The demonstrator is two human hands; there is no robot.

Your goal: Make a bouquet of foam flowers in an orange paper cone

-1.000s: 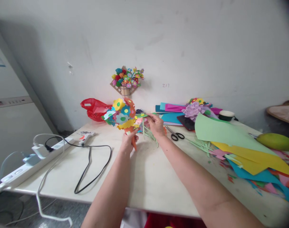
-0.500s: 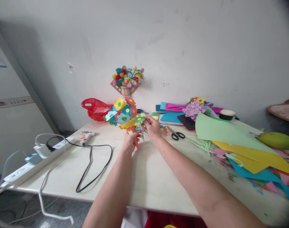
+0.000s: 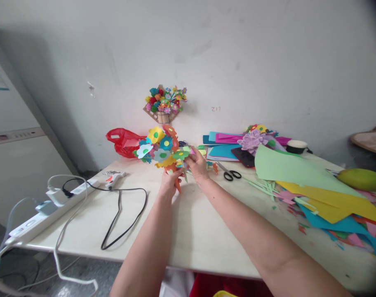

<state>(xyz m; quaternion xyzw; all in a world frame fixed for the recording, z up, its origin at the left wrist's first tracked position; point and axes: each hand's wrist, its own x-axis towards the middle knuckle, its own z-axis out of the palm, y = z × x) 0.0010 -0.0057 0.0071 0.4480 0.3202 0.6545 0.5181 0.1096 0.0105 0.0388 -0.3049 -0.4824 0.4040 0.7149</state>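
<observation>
Gripping the orange cone of the paper flower bouquet (image 3: 160,148), the left hand (image 3: 168,183) holds it upright, while the right hand (image 3: 198,166) pinches a green flower (image 3: 181,154) against it above the table (image 3: 188,231).

glue gun (image 3: 113,177) left of bouquet (image 3: 159,149) | scissors (image 3: 229,173) right | paper sheets (image 3: 302,181) far right on table (image 3: 194,231)

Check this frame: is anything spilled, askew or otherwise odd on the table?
Paper scraps lie strewn beside the loosely overlapping coloured sheets on the right. A mango sits among the craft supplies. Nothing looks damaged.
</observation>
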